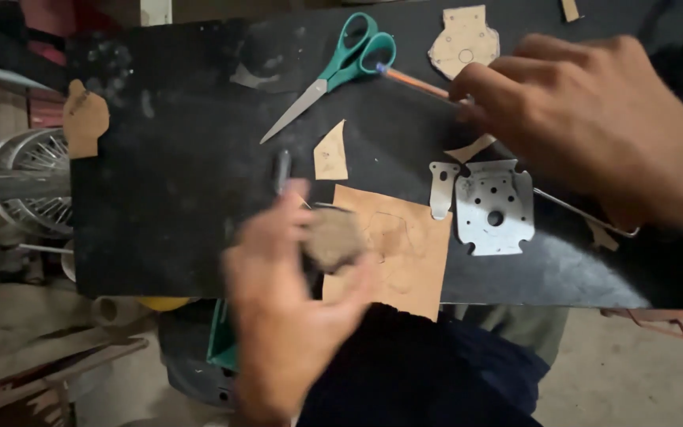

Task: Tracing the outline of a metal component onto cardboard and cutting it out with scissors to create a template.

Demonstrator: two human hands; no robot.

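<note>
The fingers of the left hand (290, 304) are curled around a small rough brownish piece (332, 237), with the thumb on its near side; the hand is blurred, so the exact grip cannot be told. The piece is held just above the near left corner of a tan cardboard sheet (405, 253), which lies flat at the near edge of a black board (167, 205). A dark pen-like stick (281, 170) lies on the board and touches the tips of the left fingers.

The fingers of the right hand (586, 119) are pressed together and pinch an orange pen (413, 81) with a blue end. The pen is tilted, and its blue end is just beside the handle of the green scissors (341, 67). The scissors lie on the board with blades closed, pointing to the left and toward the person.

Under the right hand lies a flat metal plate (496, 207) with several holes and notched corners, and a narrow metal strip (440, 188) is just beside its left edge. A small cardboard scrap (331, 152) lies between the scissors and the tan sheet. A cut cardboard shape (464, 41) with a hole lies at the far side of the board, near the scissors' handle. Another cardboard shape (84, 117) hangs over the left edge of the board. Beyond this edge a wire wheel (29, 178) is seen.
</note>
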